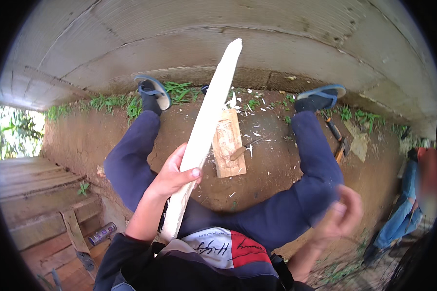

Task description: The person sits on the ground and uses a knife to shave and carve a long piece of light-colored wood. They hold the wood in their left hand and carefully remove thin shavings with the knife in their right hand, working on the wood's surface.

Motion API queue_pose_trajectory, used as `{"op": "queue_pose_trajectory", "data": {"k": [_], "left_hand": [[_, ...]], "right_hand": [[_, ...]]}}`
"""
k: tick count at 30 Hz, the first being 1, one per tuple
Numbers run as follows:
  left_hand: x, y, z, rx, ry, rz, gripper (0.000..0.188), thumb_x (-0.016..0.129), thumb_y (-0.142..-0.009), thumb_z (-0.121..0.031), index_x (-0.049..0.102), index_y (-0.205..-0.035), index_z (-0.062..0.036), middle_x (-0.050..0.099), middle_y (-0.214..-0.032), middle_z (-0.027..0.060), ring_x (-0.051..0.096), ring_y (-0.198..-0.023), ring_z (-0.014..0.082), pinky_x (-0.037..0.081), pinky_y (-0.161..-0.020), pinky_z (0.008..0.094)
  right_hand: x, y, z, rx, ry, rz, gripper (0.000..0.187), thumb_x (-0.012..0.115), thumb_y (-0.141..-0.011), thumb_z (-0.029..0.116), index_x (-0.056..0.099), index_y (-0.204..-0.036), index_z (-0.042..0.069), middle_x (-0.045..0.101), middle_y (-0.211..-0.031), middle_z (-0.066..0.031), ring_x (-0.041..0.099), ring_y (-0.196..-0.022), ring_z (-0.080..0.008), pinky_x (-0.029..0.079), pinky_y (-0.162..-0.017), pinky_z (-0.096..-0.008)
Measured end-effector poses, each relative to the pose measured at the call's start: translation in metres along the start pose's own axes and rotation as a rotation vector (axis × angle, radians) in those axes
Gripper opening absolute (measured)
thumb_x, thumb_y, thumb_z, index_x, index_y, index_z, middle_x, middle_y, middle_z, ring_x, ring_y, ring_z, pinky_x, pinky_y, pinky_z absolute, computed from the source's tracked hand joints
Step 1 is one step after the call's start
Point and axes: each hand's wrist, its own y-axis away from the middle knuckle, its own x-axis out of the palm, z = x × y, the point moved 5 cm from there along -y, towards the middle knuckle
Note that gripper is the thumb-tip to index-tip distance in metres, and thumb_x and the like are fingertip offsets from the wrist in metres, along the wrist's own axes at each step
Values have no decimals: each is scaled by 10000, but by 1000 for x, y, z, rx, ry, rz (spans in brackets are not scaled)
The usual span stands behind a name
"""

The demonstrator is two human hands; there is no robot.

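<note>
One long, pale wooden stick (206,126) stood out from my remote seat: the left hand (175,172) was closed around its lower half, thumb across the front. Its long axis ran from the lap outward, leaning slightly right, with the tapered end toward the wall (145,53). The right hand (342,213) was well apart, out to the right beside the right knee (320,196); its fingers looked half curled, but blur kept me from telling how wide they were, and I saw nothing in them. The stick therefore lay leftward of that hand, with the knee partly between.

On the ground between the legs I saw a hollowed wooden block (226,128), partly behind the stick in my view. A wooden-handled knife (238,153) lay across the block, blade past its right edge, with wood shavings (232,103) scattered around.
</note>
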Motion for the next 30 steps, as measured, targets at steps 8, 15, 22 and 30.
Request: {"op": "queue_pose_trajectory", "data": {"k": [8,15,22,30], "left_hand": [[3,-2,-69,65,155,350,608,548,-924,-449,380,-1271,21,542,-823,133,573,-569,147,513,-479,263],[8,-6,-135,250,312,491,609,428,-967,-477,363,-1270,47,475,-798,114,528,-444,147,448,-391,241],[27,-18,-182,207,859,812,615,207,-1019,-472,389,-1265,62,440,-728,89,472,-384,151,404,-328,254],[3,-35,-150,354,360,229,441,275,-1029,-313,431,-1220,53,498,-741,113,501,-392,149,449,-358,226]], "right_hand": [[284,63,-35,378,365,727,600,665,-825,232,409,-1352,107,339,-1383,-221,391,-1240,-412,410,-968,-519],[302,140,-102,840,323,906,902,717,-766,139,161,-1476,112,231,-1439,-263,403,-1256,-395,330,-1082,-437],[248,67,-75,1000,-649,546,273,625,-814,-38,566,-1078,-4,612,-886,-29,564,-776,-92,458,-670,-201],[143,-124,100,29,-408,546,355,593,-922,136,462,-1236,33,636,-841,-107,631,-644,-176,515,-584,-287]]}}
